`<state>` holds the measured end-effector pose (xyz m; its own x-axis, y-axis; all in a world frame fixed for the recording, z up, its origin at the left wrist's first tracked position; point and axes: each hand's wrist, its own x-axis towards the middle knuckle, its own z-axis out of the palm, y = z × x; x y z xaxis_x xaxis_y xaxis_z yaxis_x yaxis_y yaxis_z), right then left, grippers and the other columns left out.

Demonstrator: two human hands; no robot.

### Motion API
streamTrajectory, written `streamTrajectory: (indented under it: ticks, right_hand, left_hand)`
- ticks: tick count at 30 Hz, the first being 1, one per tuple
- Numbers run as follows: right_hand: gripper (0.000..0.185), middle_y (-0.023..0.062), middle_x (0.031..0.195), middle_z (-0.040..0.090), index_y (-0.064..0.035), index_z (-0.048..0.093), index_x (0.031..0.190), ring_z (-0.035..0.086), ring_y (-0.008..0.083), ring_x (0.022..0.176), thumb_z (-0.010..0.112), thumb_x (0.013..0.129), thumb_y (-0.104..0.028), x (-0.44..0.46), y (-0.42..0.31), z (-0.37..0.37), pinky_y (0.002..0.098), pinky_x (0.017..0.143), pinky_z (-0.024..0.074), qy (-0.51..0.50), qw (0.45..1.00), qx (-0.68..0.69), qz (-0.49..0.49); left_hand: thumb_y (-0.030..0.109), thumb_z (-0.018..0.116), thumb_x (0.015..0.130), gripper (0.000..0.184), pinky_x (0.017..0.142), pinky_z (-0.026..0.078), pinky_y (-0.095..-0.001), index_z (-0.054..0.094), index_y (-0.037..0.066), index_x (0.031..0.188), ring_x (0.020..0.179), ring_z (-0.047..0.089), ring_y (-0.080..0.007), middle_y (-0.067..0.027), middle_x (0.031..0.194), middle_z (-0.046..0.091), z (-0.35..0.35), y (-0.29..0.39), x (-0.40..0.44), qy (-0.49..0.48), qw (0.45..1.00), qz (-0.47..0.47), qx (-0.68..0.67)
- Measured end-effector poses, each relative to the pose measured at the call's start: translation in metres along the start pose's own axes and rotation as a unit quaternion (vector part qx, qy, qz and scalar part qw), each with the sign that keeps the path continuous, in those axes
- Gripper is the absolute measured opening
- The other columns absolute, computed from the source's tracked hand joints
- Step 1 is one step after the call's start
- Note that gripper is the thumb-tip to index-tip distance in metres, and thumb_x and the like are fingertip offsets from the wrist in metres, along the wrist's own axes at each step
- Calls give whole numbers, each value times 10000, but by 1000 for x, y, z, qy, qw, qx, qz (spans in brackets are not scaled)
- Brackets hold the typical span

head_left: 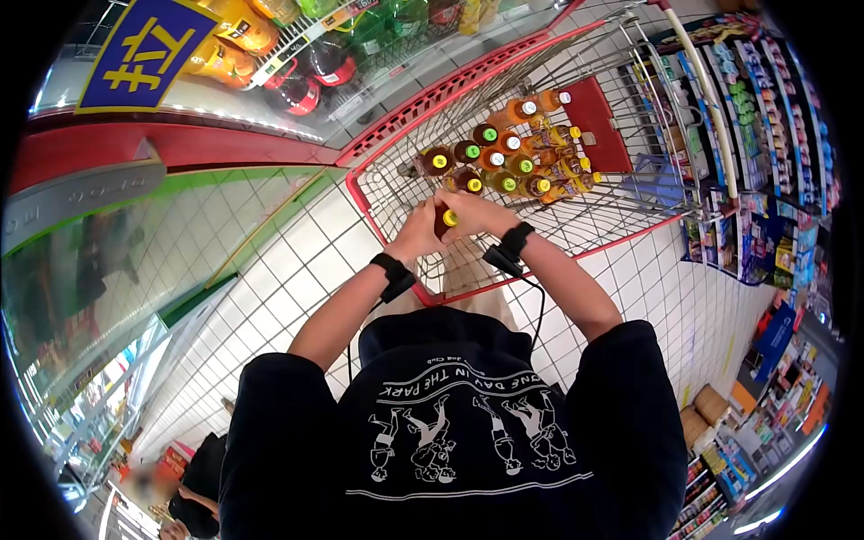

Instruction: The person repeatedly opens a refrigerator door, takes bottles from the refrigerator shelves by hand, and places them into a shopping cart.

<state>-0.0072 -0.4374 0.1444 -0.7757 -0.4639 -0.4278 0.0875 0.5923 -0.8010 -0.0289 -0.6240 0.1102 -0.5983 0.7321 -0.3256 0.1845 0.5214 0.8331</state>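
Both my hands are closed around one yellow-capped drink bottle (449, 219), held over the near end of the shopping cart (432, 297). My left hand (418, 230) grips it from the left, and my right hand (477, 214) from the right. Most of the bottle's body is hidden by my fingers. Just beyond my hands, several bottles stand upright in the cart, among them a dark one with a yellow cap (438, 162) and one with a green cap (486, 135). Toward the cart's far end, several yellow-capped orange bottles (567, 171) appear tilted or lying down.
At the left, a glass cooler door (162, 234) with a red frame stands beside the cart. Cola bottles (326, 63) and orange drinks fill the cooler shelves. Stocked store shelves (756, 108) rise at the right. Another person (198, 486) is at the lower left.
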Motion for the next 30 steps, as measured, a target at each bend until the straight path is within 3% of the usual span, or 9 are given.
streamTrajectory:
  ticks: [4,5,6,10,17,19,20,24,30]
  right_hand:
    - [756,260,1097,625,-6,440,1178,575,436,1076,887,602,-209,20,23,14,451,928,468,-33,996,-48,65]
    - [756,260,1097,625,-6,440,1178,575,436,1076,887,602,-209,24,25,15,451,928,468,-38,996,-47,64]
    - [771,263,1108,624,-1,434,1190,552,439,1107,887,605,-219,30,36,22,448,954,455,-17,996,-73,39]
    - [800,238,1178,599,3,404,1254,464,429,1216,871,640,-208,49,66,51,460,1021,413,9,993,-114,9]
    - [699,172,1251,548,-12,414,1242,459,375,1226,838,697,-118,64,76,72,434,1059,405,52,985,-166,-4]
    - [670,200,1233,557,6,424,1203,484,386,1212,837,688,-108,70,85,77,442,1012,447,79,974,-209,-38]
    - [684,173,1264,539,-6,415,1225,466,375,1216,836,697,-110,69,88,79,432,1055,406,74,977,-198,-20]
    - [673,175,1247,547,-1,431,1239,485,354,1212,816,693,-86,67,96,78,419,1015,429,97,969,-226,-34]
    - [651,172,1279,549,-41,425,1266,482,372,1219,788,729,-92,67,110,88,426,1018,432,99,971,-216,-11]
  left_hand:
    - [169,869,553,845,923,507,-441,431,-57,1240,1078,584,-425,-267,1140,595,22,-31,17,-21,997,-71,-6]
    - [165,862,563,845,919,511,-441,423,-61,1249,1080,586,-425,-269,1145,595,25,-34,19,-23,995,-95,5]
    - [127,810,645,842,924,507,-437,357,-34,1336,1096,590,-427,-275,1143,581,29,-38,21,-10,996,-85,19]
    - [60,807,672,809,953,489,-466,342,-43,1325,1131,551,-465,-294,1215,527,42,-56,29,10,989,-144,21]
    - [-2,794,667,777,1022,431,-495,354,-8,1308,1206,449,-483,-262,1246,470,52,-70,29,73,985,-115,109]
    - [-1,792,669,769,1023,431,-494,353,-14,1300,1209,448,-483,-262,1247,471,61,-85,35,86,986,-112,91]
    - [0,790,672,760,1025,432,-494,353,-19,1293,1211,446,-483,-261,1249,471,65,-89,36,102,986,-104,78]
    - [-46,745,698,734,1083,387,-462,347,-29,1314,1277,401,-446,-241,1287,436,76,-97,45,86,985,-140,46]
    - [-81,706,703,712,1081,392,-481,346,-27,1314,1308,376,-474,-284,1344,410,91,-113,50,104,985,-137,29]
